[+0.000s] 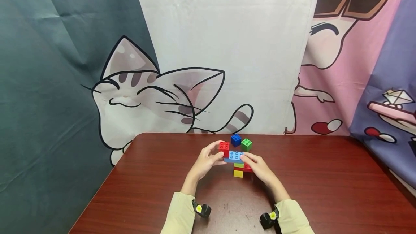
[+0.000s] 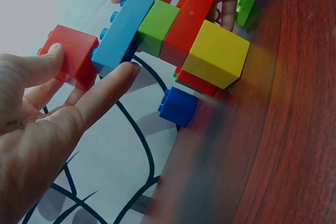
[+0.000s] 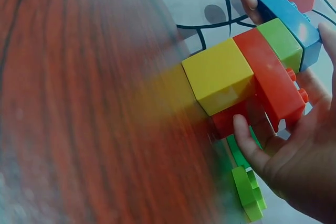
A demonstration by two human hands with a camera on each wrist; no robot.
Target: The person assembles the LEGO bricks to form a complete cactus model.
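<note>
A dark reddish-brown wooden table (image 1: 325, 190) with a glossy top and rounded far corners fills the lower part of the head view. Behind it hangs a printed cloth backdrop (image 1: 227, 46): a dark teal panel (image 1: 48, 82) on the left, a white middle panel with a drawn striped cat (image 1: 146, 89), and pink and lavender cartoon panels (image 1: 357, 82) on the right. The cloth shows soft creases. Light seems even and diffuse, perhaps from overhead; its source is out of view.
</note>
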